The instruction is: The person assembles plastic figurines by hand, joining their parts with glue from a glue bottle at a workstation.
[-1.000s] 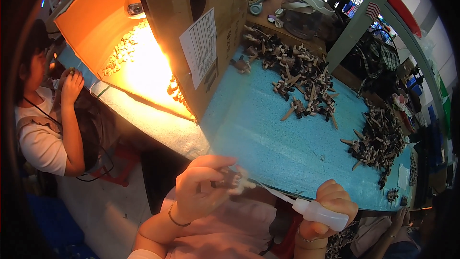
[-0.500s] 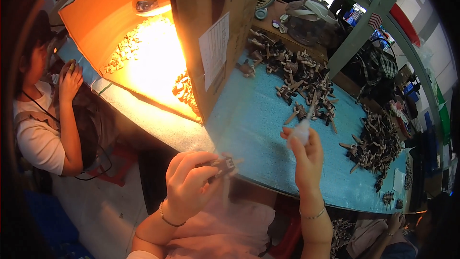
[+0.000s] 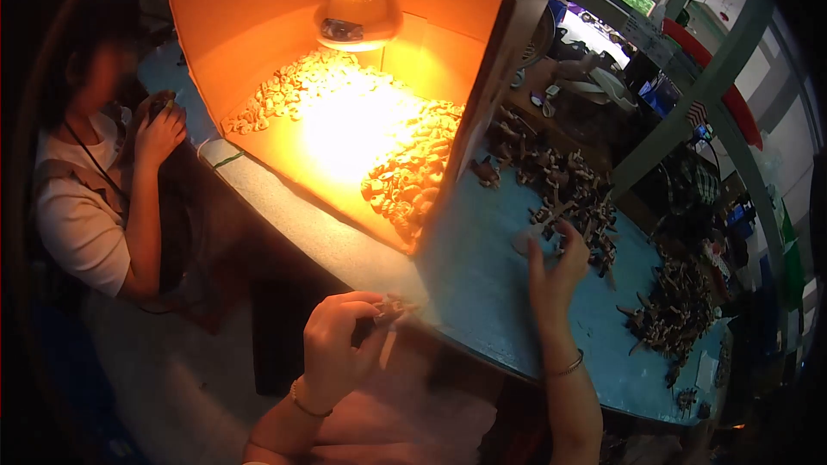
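My left hand [image 3: 340, 344] is closed round a small brown toy figure [image 3: 394, 306] with tan parts, above the near table edge. Blur hides the figure's details. Farther right, my right hand [image 3: 558, 282] is over the blue table top, thumb and fingers apart with a gap between them. A pale, blurred small squeeze bottle [image 3: 523, 243] is beside the thumb tip; whether they touch I cannot tell. Just beyond the fingers lies a heap of brown and tan figures [image 3: 564, 176].
A cardboard box [image 3: 220, 43], open in front, holds a glowing heat lamp [image 3: 357, 13] above many small pieces [image 3: 413, 172]. A second heap of figures [image 3: 672, 310] lies right. A grey metal post [image 3: 689, 95] stands behind. At left sits a co-worker [image 3: 95, 207] with raised hands.
The view has turned left, showing more of the box. My right hand's fingers have spread from the white bottle they gripped. My left hand still holds the figure, now turned.
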A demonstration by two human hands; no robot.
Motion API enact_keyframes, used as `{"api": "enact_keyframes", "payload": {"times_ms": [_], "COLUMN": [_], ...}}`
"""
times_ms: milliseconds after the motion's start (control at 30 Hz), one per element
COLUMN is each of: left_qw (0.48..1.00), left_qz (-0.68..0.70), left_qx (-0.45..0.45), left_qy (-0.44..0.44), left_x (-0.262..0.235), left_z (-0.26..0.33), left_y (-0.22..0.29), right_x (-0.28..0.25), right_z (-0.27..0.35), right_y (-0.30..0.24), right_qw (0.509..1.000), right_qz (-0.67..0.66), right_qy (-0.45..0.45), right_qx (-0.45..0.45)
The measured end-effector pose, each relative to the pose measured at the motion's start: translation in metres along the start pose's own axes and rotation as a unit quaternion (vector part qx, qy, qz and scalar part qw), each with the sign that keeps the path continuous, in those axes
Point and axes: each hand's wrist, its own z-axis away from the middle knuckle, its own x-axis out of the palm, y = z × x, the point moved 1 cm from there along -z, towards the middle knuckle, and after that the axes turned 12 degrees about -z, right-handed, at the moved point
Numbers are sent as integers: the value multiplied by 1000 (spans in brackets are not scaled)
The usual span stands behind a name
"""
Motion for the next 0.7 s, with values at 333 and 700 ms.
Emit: {"api": "enact_keyframes", "payload": {"times_ms": [333,700], "left_qw": [862,827], "left_qz": [422,448], "left_qx": [-264,-337], "left_qy": [95,43], "left_x": [-31,-50], "left_z": [25,20], "left_y": [-33,-33], "right_x": [103,154], "right_z": [2,-26], "right_y": [-167,-167], "right_qw": [935,938], "right_qz": [-68,-66], "right_qy": [-185,-153], "right_qx": [-294,-304]}}
